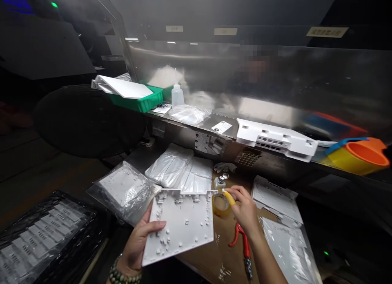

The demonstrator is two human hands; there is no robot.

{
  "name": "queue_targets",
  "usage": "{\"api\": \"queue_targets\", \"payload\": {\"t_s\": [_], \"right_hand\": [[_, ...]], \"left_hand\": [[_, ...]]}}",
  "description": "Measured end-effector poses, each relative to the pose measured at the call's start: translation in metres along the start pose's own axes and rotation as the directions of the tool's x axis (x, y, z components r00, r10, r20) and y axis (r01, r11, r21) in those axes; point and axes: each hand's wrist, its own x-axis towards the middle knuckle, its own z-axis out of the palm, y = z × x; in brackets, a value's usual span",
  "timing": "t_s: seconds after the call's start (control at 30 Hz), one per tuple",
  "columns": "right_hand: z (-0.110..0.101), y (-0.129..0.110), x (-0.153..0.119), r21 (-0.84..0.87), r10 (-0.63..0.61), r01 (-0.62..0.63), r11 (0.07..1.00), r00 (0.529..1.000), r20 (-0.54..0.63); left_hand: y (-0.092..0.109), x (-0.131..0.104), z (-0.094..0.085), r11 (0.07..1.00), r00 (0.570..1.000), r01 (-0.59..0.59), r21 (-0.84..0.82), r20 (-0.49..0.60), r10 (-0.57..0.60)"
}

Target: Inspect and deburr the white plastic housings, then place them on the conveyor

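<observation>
My left hand [138, 242] is closed on the left edge of a white plastic panel [186, 231], thumb on its face. The panel is tilted towards me, with small posts and clips over the face and a notched top edge. My right hand [245, 206] is closed around a small yellow-handled tool [229, 197], its pale tip near the panel's top right corner. The tool's exact kind does not show. Beneath it lies a roll of tape [221, 203]. A small metal-capped bottle [219, 183] stands behind. Red-handled pliers [246, 247] lie on the brown board below my right hand.
Clear plastic bags [171, 163] and a bagged panel [124, 184] lie behind and left. More white panels [277, 198] are stacked right. The shelf holds a green bin [150, 101], a squeeze bottle [177, 96], a white housing [275, 141] and a yellow-orange tape dispenser [355, 157].
</observation>
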Motion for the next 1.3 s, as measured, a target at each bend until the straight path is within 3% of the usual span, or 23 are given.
{"api": "queue_targets", "payload": {"t_s": [0.07,0.13,0.23,0.3,0.4,0.5,0.67,0.73,0.8,0.87,0.93,1.03,1.17,1.3], "right_hand": [[0.008,-0.011,-0.002,0.047,0.008,-0.008,0.999,1.0,-0.001],[0.014,-0.037,-0.007,0.138,0.001,-0.001,0.99,1.0,0.0],[0.022,-0.08,-0.014,0.276,-0.053,0.056,0.959,0.998,-0.017],[0.027,-0.097,-0.016,0.308,-0.106,0.113,0.945,0.994,-0.037],[0.033,-0.096,-0.017,0.292,-0.11,0.121,0.949,0.993,-0.052],[0.032,-0.087,-0.02,0.253,-0.036,0.047,0.966,0.998,-0.048],[0.034,-0.089,-0.033,0.249,-0.08,0.09,0.964,0.996,-0.05],[0.042,-0.073,-0.038,0.23,-0.011,0.014,0.973,1.0,-0.014],[0.05,-0.038,-0.041,0.164,0.168,-0.17,0.972,0.986,0.025],[0.056,0.012,-0.044,0.098,0.311,-0.31,0.946,0.951,0.004],[0.057,0.063,-0.048,0.037,0.434,-0.433,0.901,0.9,-0.042],[0.058,0.117,-0.053,-0.022,0.563,-0.565,0.825,0.824,-0.062],[0.074,0.137,-0.055,0.005,0.627,-0.627,0.779,0.779,0.008],[0.088,0.122,-0.057,0.137,0.665,-0.666,0.733,0.745,0.061]], "left_hand": [[-0.007,-0.001,0.012,0.995,0.999,-0.025,0.1,0.023,0.023],[-0.016,-0.001,0.022,0.97,0.991,-0.122,0.212,0.088,0.106],[-0.031,0.001,0.034,0.891,0.955,-0.286,0.353,0.176,0.236],[-0.038,0.002,0.037,0.851,0.936,-0.342,0.399,0.22,0.273],[-0.043,0.002,0.036,0.839,0.929,-0.359,0.409,0.242,0.28],[-0.043,0.002,0.033,0.819,0.929,-0.362,0.445,0.24,0.28],[-0.049,0.007,0.025,0.658,0.878,-0.478,0.582,0.324,0.352],[-0.053,0.01,0.019,0.613,0.866,-0.501,0.612,0.346,0.362],[-0.052,0.013,0.011,0.659,0.891,-0.455,0.599,0.312,0.33],[-0.047,0.013,0.001,0.794,0.948,-0.317,0.518,0.19,0.254],[-0.037,0.012,-0.009,0.923,0.994,-0.106,0.37,0.003,0.113],[-0.023,0.011,-0.022,0.979,0.983,0.105,0.176,-0.167,-0.075],[-0.013,0.017,-0.037,0.99,0.974,0.106,0.088,-0.207,-0.085],[-0.013,0.028,-0.056,0.985,0.954,0.174,-0.011,-0.247,-0.171]]}}
